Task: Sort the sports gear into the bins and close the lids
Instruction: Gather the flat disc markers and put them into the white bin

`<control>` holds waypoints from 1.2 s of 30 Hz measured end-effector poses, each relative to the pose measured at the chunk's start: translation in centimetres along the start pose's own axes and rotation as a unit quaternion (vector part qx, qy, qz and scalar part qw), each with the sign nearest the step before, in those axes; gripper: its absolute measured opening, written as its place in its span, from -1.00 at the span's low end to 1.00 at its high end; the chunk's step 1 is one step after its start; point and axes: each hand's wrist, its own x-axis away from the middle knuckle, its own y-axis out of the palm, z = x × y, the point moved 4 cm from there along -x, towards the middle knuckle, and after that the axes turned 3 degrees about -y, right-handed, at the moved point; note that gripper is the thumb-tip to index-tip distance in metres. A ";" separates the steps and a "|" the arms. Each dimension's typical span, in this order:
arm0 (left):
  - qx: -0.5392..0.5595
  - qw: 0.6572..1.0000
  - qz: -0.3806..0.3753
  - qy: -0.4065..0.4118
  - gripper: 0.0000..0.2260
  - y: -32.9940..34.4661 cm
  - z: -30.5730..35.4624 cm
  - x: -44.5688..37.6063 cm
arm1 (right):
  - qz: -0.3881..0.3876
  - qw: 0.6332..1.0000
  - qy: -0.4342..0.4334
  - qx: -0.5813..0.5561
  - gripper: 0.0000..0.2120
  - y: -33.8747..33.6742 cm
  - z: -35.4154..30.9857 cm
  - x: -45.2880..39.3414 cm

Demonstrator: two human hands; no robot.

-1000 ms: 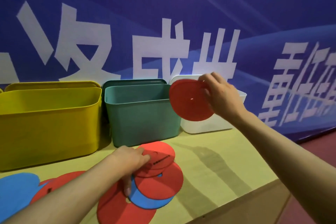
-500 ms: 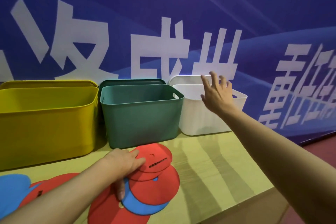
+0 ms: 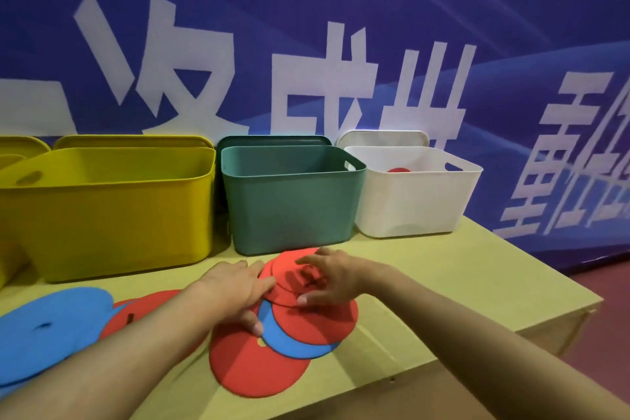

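Note:
Flat red and blue discs lie overlapping on the yellow table point(image 3: 443, 283). My left hand point(image 3: 235, 290) presses with straight fingers on the pile, thumb tip at the blue disc point(image 3: 289, 341). My right hand point(image 3: 327, 278) has its fingers spread on the top red disc point(image 3: 283, 266) and its thumb at that disc's near edge. Another red disc point(image 3: 317, 320) and a larger red disc point(image 3: 252, 365) lie beneath. The yellow bin point(image 3: 112, 208), green bin point(image 3: 289, 208) and white bin point(image 3: 409, 204) stand open behind. A red disc point(image 3: 395, 170) shows inside the white bin.
A lid leans behind each bin: yellow lid point(image 3: 129, 140), green lid point(image 3: 272, 140), white lid point(image 3: 381, 138). A blue disc point(image 3: 41, 327) and more red discs point(image 3: 136, 310) lie at the left. A blue banner stands behind. The table's edge drops off at the right.
My right hand let the red disc go into the white bin, then came back down to the top red disc of the pile. My left hand stayed on the pile.

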 end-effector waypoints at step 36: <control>0.094 0.995 -0.020 0.007 -0.29 2.6 0.1 5.4 | 0.099 0.973 -0.045 0.203 -0.66 1.4 -3.8 8.5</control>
